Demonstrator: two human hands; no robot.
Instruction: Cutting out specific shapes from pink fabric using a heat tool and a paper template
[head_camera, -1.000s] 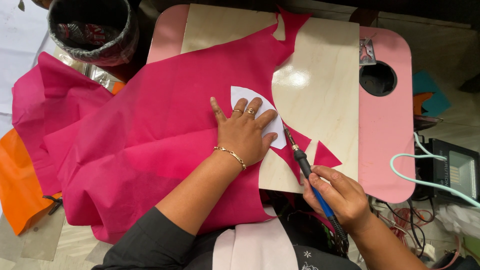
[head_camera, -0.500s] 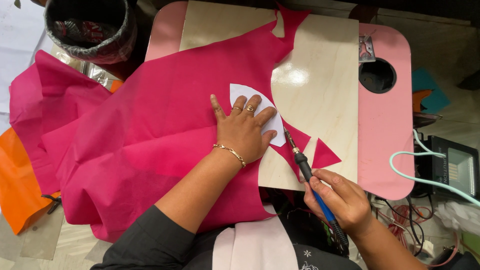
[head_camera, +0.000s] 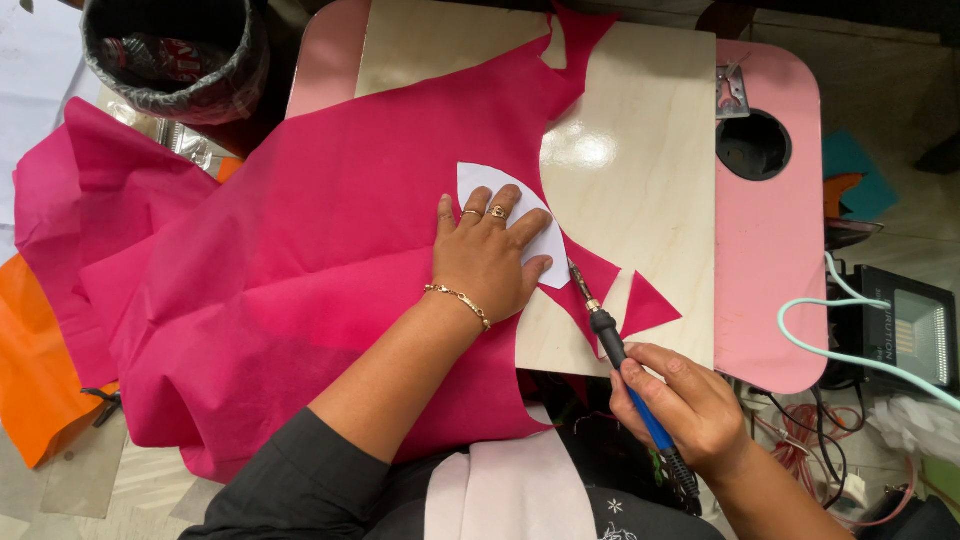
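the left hand lies flat, fingers spread, pressing a white paper template onto the magenta fabric; it grips nothing, only pins the paper down. the right hand is clenched round a blue-handled hot cutting pen, its metal tip touching the fabric just beside the lower right edge of the template, close to the left thumb.

the worry, to my eye, is that thumb: the tip sits so near it that a small slip along the curve could burn skin. if the flat hand eases off, the template could creep and the cut line would wander. resting the tip in one spot might scorch the pale wooden board under the cloth.

further out, a loose magenta triangle lies on the board just right of the tool. the board sits on a pink desk with a round hole. a black lined bin stands at the top left, orange fabric trails at the left, and a pale green cable loops at the right, near enough to snag the elbow.
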